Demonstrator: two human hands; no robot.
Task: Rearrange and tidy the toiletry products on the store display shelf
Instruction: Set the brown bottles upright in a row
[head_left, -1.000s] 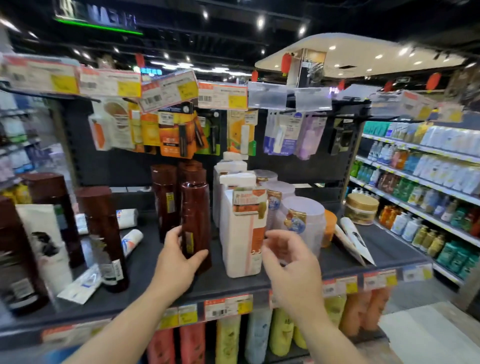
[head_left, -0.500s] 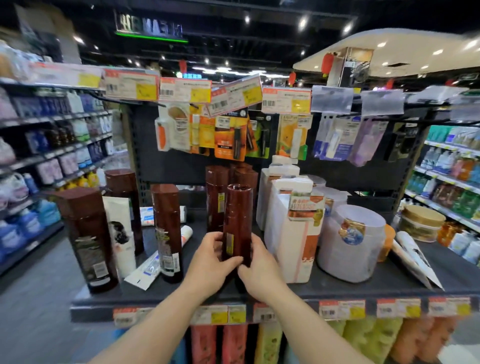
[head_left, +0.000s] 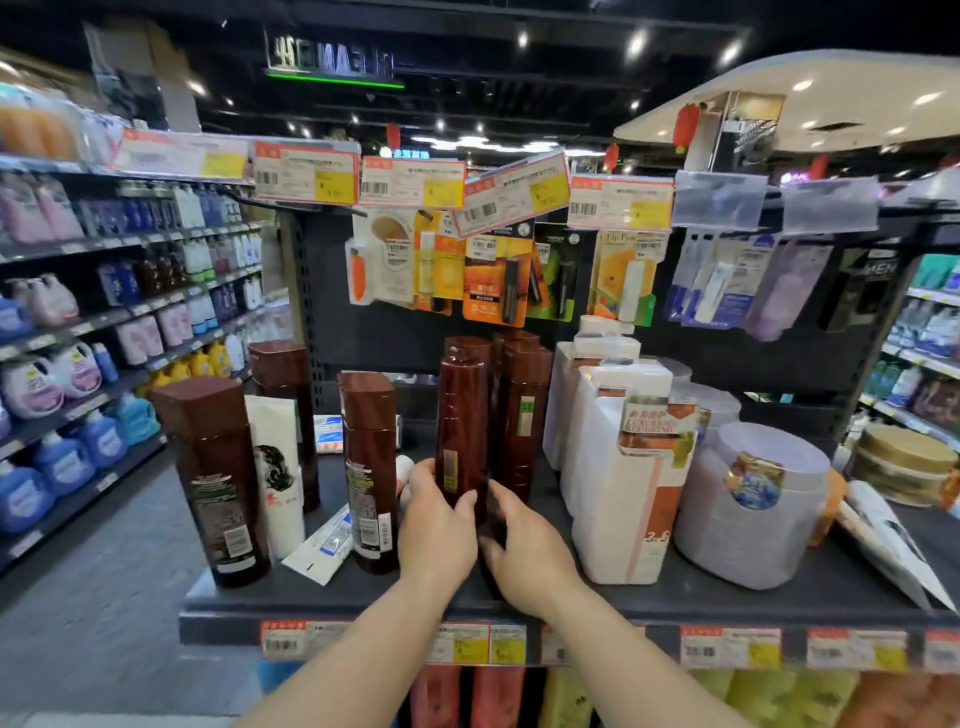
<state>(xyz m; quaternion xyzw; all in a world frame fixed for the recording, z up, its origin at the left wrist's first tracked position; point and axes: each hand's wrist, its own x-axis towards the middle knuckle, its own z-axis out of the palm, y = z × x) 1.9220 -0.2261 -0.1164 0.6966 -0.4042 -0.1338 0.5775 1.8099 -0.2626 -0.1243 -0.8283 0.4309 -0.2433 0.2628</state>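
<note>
Shop shelves fill this place, and right in front is a dark display shelf (head_left: 332, 597) with price tags along its edge. Closest to us are two bare arms reaching over that edge. The left hand (head_left: 436, 525) is curled round the low part of a tall brown bottle (head_left: 462, 431), with the thumb on the front and the fingers going behind. The right hand (head_left: 530, 551) sits just beside it on the other side, with its fingers bent toward the bottom of the same bottle; I cannot tell if it really grips or only touches. The bottle stands up straight near the front middle of the shelf.

Just behind it stand more brown bottles (head_left: 522, 415) close together, like a neat little bunch. To the right are white bottles (head_left: 618, 467) in a row and a big pale tub (head_left: 753, 499), which look tidy enough.

The left side looks messy. Three brown bottles (head_left: 366, 467) stand apart from each other, a white tube (head_left: 275, 467) stands between them, and a small flat tube (head_left: 324, 545) lies on its side. At the far right, some flat white packs (head_left: 893, 540) lie tipped over too.

So I think the job is only partly done. One bottle is being put in place, and the loose things on both ends are not yet sorted.

Farther back hang small packs (head_left: 493, 275) on hooks, and other aisles show behind
</note>
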